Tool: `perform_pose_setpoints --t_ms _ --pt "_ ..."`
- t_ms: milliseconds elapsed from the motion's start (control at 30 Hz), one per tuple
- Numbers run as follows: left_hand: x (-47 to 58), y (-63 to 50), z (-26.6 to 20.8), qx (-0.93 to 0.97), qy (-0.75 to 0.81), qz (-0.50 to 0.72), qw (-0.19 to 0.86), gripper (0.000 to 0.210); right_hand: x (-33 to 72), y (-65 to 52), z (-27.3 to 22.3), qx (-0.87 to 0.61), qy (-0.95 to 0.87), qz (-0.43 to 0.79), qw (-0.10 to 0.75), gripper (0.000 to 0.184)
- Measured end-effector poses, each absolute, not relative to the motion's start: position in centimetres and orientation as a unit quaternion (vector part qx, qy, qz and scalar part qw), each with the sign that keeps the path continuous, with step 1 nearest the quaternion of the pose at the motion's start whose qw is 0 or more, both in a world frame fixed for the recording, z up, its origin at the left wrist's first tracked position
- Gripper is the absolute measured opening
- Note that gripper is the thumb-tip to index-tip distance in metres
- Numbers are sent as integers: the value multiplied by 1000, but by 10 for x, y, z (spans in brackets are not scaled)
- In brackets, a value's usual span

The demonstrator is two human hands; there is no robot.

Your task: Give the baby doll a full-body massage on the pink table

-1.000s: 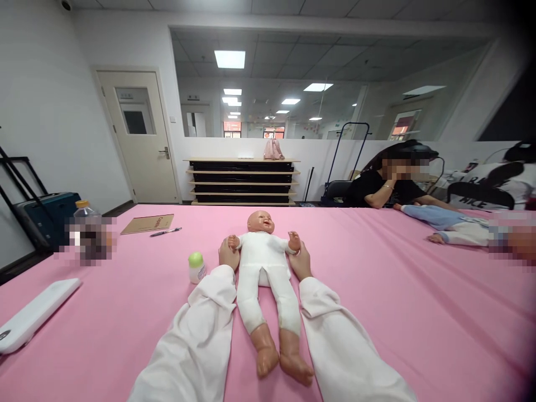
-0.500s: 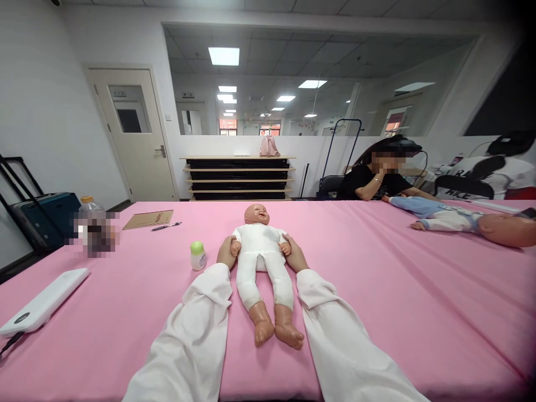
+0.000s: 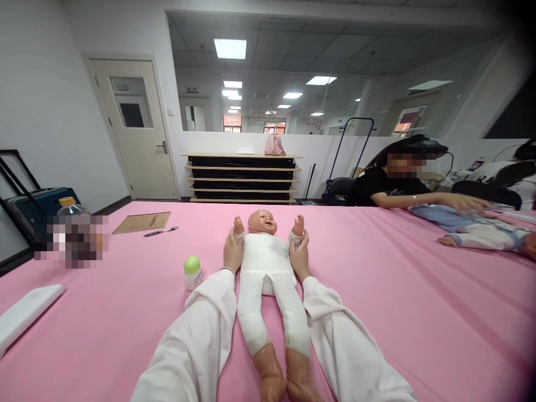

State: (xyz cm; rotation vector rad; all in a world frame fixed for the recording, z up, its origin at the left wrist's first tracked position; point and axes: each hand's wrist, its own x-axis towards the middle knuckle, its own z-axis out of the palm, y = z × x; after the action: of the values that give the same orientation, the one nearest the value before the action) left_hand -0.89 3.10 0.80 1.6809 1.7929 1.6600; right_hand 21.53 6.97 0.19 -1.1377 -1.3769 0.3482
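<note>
A baby doll (image 3: 268,257) with a white cloth body lies on its back, head away from me and feet toward me. My left hand (image 3: 233,251) is closed around the doll's arm on the left side. Around the other arm, on the right, my right hand (image 3: 299,254) is closed as well. Both doll arms point up beside its head, with the small hands showing above my fingers. Left of my left wrist stands a small white bottle with a green cap (image 3: 192,273).
A pink cloth (image 3: 377,290) covers the table. On the left are a brown notebook (image 3: 142,222), a pen (image 3: 161,231), a blurred bottle with an orange cap (image 3: 67,202) and a white device (image 3: 29,312). At right a co-worker (image 3: 402,178) reaches over another doll (image 3: 481,229).
The doll's arms have gone from lying at its sides to raised beside its head, my hands moving up with them. The view has shifted closer. The co-worker's hand has lowered to the other doll.
</note>
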Motion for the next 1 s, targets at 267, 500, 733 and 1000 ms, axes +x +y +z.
perform_pose_setpoints --t_ms 267,500,733,1000 --pt "-17 80 5 588 654 474 38 50 219 119 -6 -505 -622 112 588 44" --pt "-23 96 0 562 709 414 100 39 222 119 -7 -502 -657 168 536 43" --pt "-19 79 5 533 669 511 85 56 219 110 -3 -523 -623 118 570 55" --pt "-19 48 2 524 614 588 56 73 222 77 -1 -459 -629 50 625 70"
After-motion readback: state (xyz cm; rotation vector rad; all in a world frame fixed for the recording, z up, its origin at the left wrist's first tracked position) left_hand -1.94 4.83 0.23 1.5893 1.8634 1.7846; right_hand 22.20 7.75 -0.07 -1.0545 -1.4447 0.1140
